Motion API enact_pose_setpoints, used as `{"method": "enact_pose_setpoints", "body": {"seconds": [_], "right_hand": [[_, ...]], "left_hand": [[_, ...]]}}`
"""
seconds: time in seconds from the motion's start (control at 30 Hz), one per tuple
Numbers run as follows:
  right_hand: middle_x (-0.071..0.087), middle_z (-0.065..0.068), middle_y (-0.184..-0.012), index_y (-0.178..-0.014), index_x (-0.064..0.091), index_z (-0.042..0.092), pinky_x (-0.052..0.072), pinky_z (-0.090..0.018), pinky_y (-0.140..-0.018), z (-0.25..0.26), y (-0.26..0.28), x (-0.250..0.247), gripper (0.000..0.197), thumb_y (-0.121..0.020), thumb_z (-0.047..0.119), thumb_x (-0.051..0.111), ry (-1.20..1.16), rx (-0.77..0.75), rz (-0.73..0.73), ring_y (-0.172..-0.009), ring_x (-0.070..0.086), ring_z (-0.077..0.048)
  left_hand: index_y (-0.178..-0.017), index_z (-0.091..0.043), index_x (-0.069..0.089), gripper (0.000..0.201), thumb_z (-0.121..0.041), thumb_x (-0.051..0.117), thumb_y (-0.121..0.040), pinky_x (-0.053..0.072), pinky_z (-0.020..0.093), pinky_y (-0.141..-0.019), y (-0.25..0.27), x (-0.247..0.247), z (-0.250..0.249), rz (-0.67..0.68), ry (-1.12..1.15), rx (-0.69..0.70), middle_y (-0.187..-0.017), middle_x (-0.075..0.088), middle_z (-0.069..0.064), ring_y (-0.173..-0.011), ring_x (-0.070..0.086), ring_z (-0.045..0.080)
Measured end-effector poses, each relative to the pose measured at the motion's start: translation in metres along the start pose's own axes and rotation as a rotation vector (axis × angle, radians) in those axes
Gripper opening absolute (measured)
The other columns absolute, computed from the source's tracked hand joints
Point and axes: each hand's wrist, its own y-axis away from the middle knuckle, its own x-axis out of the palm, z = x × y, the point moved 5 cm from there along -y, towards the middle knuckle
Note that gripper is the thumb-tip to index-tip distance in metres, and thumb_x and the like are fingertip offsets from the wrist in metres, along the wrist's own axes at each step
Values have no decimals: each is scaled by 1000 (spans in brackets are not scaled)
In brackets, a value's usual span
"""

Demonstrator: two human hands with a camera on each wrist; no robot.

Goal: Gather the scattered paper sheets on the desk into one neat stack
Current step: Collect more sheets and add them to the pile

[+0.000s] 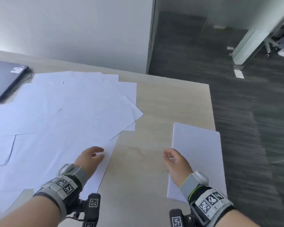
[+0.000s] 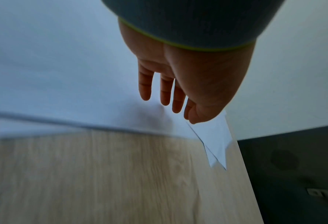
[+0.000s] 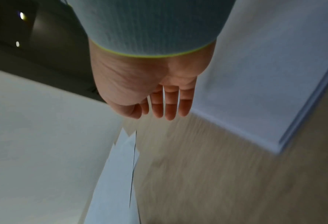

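Several loose white sheets [image 1: 64, 115] lie fanned and overlapping across the left and middle of the wooden desk [image 1: 147, 153]. A squared-up paper stack [image 1: 198, 154] sits near the desk's right edge. My left hand [image 1: 93, 155] hovers over the right border of the loose sheets with straight fingers and holds nothing. In the left wrist view the left hand [image 2: 170, 97] is spread above white paper [image 2: 44, 75]. My right hand [image 1: 170, 158] is at the stack's left edge, open and empty. The right wrist view shows the right hand [image 3: 165, 109] beside the stack [image 3: 255, 91].
A closed dark laptop [image 1: 5, 79] with a cable lies at the desk's far left, partly bordered by sheets. The desk ends at its right edge [image 1: 211, 112], with dark floor [image 1: 252, 128] beyond. Bare wood shows between my hands. A white wall stands behind the desk.
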Motion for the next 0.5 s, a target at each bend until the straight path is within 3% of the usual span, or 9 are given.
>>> {"method": "enact_pose_setpoints", "body": {"seconds": [0.1, 0.17, 0.23, 0.33, 0.5], "right_hand": [[68, 4, -101, -100, 63, 32, 55, -32, -70, 14, 2, 50, 10, -96, 24, 58, -99, 111, 101, -88, 66, -14], [67, -4, -105, -103, 63, 22, 51, -30, -62, 29, 6, 95, 8, -98, 19, 58, -217, 230, 156, -84, 66, -18], [67, -8, -105, -108, 63, 16, 52, -33, -66, 37, 13, 117, 11, -99, 18, 58, -363, 350, 186, -86, 66, -22], [66, -8, -116, -115, 60, 16, 53, -42, -81, 50, 18, 151, 17, -99, 21, 58, -498, 429, 186, -101, 67, -26], [60, -5, -127, -127, 53, 18, 48, -51, -101, 76, 20, 189, 29, -99, 25, 56, -502, 471, 113, -113, 61, -30]], "left_hand": [[-113, -24, 72, 24, -18, 69, -90, 43, 31, -86, -15, -35, 28, -111, -118, 42, -132, 60, 4, -103, 57, 20], [-114, -28, 71, 28, -23, 71, -86, 44, 35, -95, -28, -72, 57, -194, -189, -2, -139, 57, 3, -114, 57, 24], [-118, -32, 68, 35, -28, 70, -84, 46, 42, -102, -37, -91, 71, -235, -223, -81, -144, 51, 3, -122, 54, 29], [-129, -34, 60, 47, -34, 68, -83, 44, 47, -104, -51, -127, 89, -247, -258, -174, -151, 42, 3, -129, 48, 34], [-144, -38, 43, 71, -48, 63, -77, 46, 49, -103, -82, -183, 116, -198, -292, -251, -158, 33, 1, -132, 49, 31]]}}
